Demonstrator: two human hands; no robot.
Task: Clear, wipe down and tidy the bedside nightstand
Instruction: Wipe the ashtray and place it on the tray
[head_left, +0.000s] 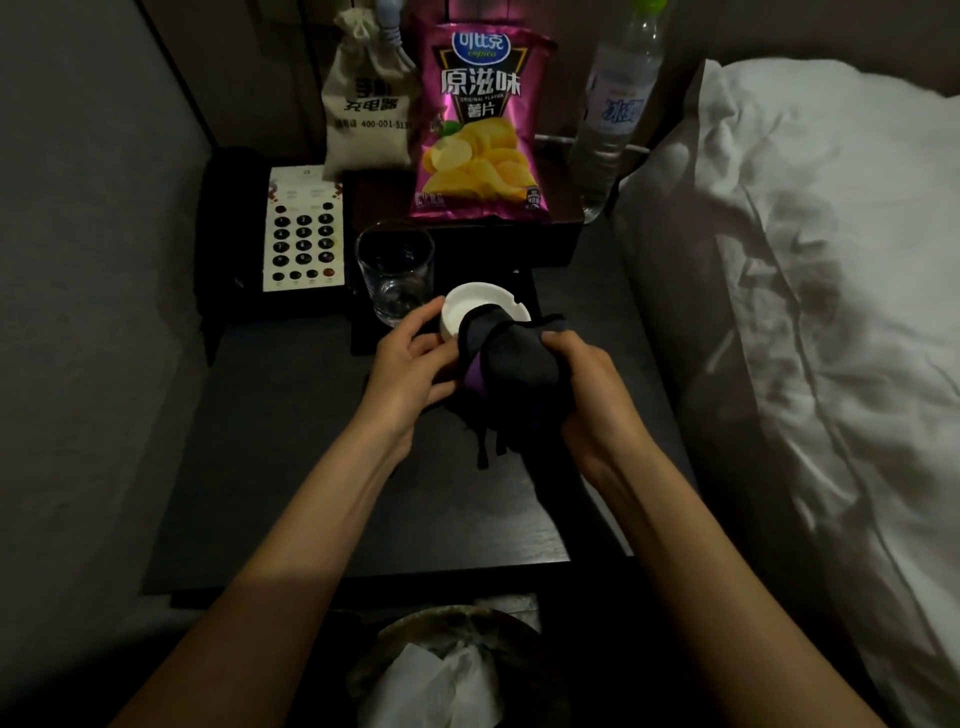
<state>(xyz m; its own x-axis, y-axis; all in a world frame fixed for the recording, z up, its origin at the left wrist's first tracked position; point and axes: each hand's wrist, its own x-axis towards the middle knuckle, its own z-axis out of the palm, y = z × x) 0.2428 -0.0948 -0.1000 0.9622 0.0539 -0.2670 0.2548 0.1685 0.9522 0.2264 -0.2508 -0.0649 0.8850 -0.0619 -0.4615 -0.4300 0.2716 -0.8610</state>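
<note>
1. Two hands engaged at mid-nightstand (291, 467); items below listed left to right.
2. Black telephone (304, 236), far left edge: keypad face up, parked against the wall side, probably to keep the central surface free for wiping.
3. Cloth charger pouch (363, 111), rear left: upright, leaning at the back wall, out of the wiping zone.
4. Drinking glass (396, 273): upright, apparently empty, just beside the ashtray on a dark tray or mat; likely not yet cleared.
5. Left hand (410, 364): fingers curled round the near-left wall of the white ashtray (480, 304), steadying it so that it does not slide or tip under wiping pressure.
6. Potato chip bag (480, 124), rear centre: standing upright on a raised dark box, behind the ashtray.
7. Dark cleaning cloth (519, 364): bunched, one end draped over the ashtray rim into the bowl, loose end hanging to the tabletop; purple patch visible on the underside.
8. Right hand (592, 384): closed round the bunched cloth, pressing it toward the ashtray; presumably mid-wipe of the bowl.
9. Water bottle (615, 104), rear right: upright, close to the bed edge.
10. White pillow (810, 260), far right: on the bed, apart from the nightstand top.
11. Waste bin (452, 670), bottom centre, below the front edge: crumpled tissue inside, positioned for discards.
</note>
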